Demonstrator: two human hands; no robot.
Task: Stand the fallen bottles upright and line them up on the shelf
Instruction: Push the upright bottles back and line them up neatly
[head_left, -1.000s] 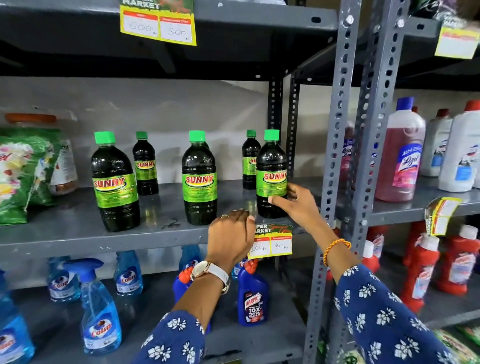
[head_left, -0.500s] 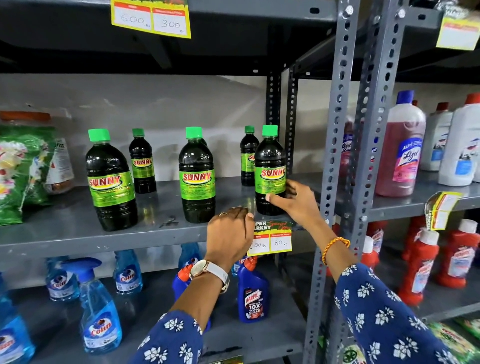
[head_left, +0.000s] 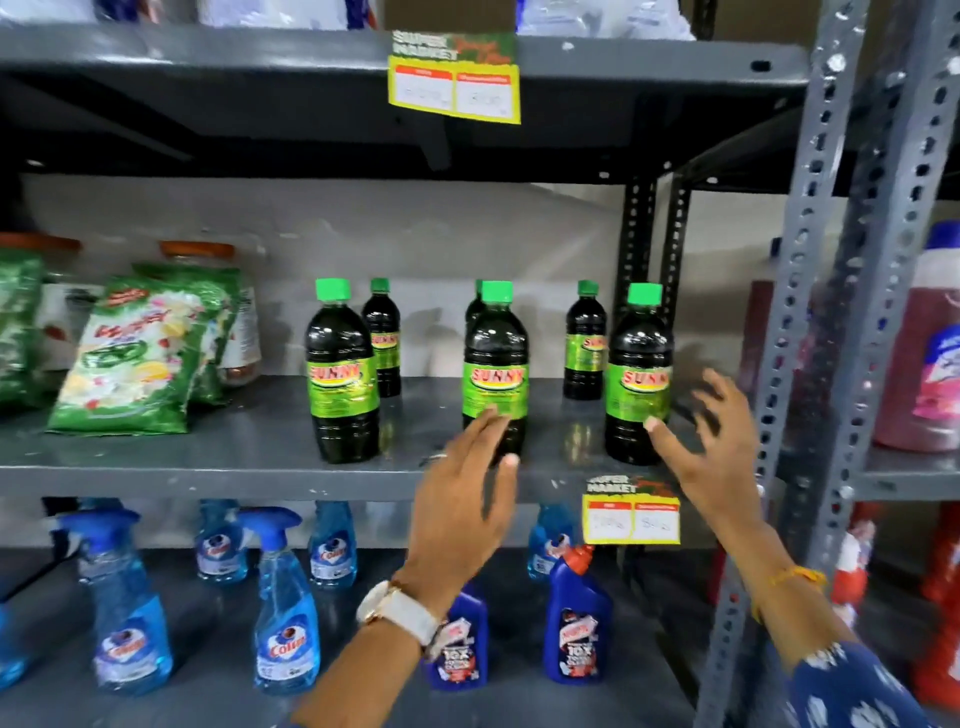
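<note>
Several dark bottles with green caps and green SUNNY labels stand upright on the grey middle shelf (head_left: 208, 467). Three form a front row: a left bottle (head_left: 341, 374), a middle bottle (head_left: 495, 364) and a right bottle (head_left: 638, 374). Smaller-looking ones stand behind, such as a back bottle (head_left: 584, 343). My left hand (head_left: 462, 499) is open, fingers spread, its fingertips at the base of the middle bottle. My right hand (head_left: 711, 447) is open beside the right bottle, thumb tip touching its label, fingers blurred and apart. Neither hand grips a bottle.
Green snack bags (head_left: 135, 358) lean at the shelf's left. A yellow price tag (head_left: 631, 512) hangs from the shelf edge. Blue spray bottles (head_left: 283, 613) and dark blue cleaner bottles (head_left: 576, 623) fill the shelf below. A perforated grey upright (head_left: 800, 364) and a pink bottle (head_left: 930, 353) stand right.
My left hand rose from a fist at the shelf edge and opened toward the middle bottle. My right hand released the right bottle and spread its fingers. The view shifted left.
</note>
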